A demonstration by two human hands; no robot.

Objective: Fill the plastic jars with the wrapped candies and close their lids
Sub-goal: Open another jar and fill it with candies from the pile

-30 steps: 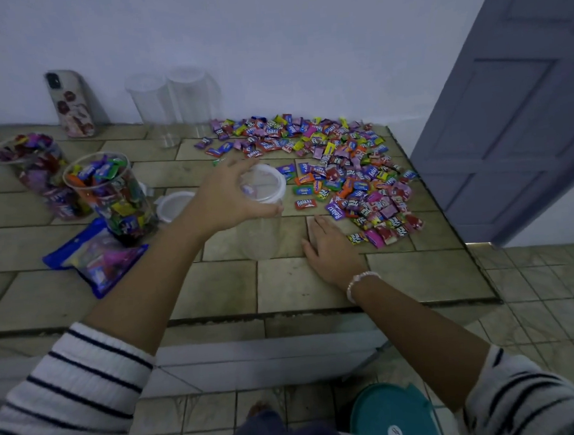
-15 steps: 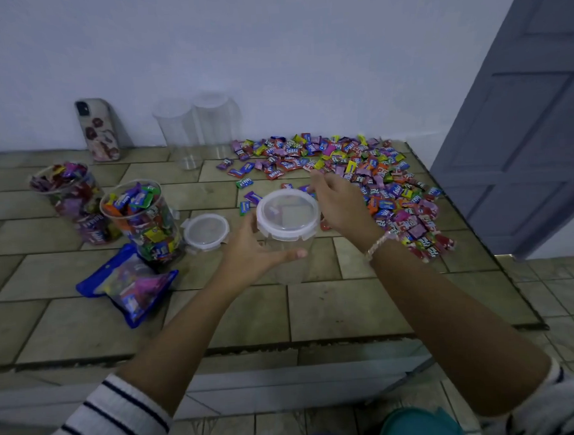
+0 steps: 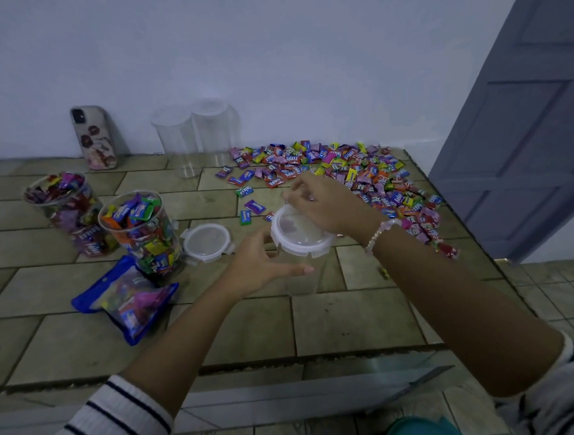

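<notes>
Since half a second ago, the right hand (image 3: 324, 202) has come over the far rim of the white lid (image 3: 299, 233), fingers curled on its edge. On the tiled tabletop (image 3: 351, 320), a wide pile of wrapped candies (image 3: 360, 177) spreads to the right. Two filled jars (image 3: 140, 231) stand at left, two empty ones against the wall. At centre, the left hand (image 3: 261, 265) is cupped around a clear empty jar (image 3: 302, 273), its lid on top. A loose lid (image 3: 207, 241) lies just left.
</notes>
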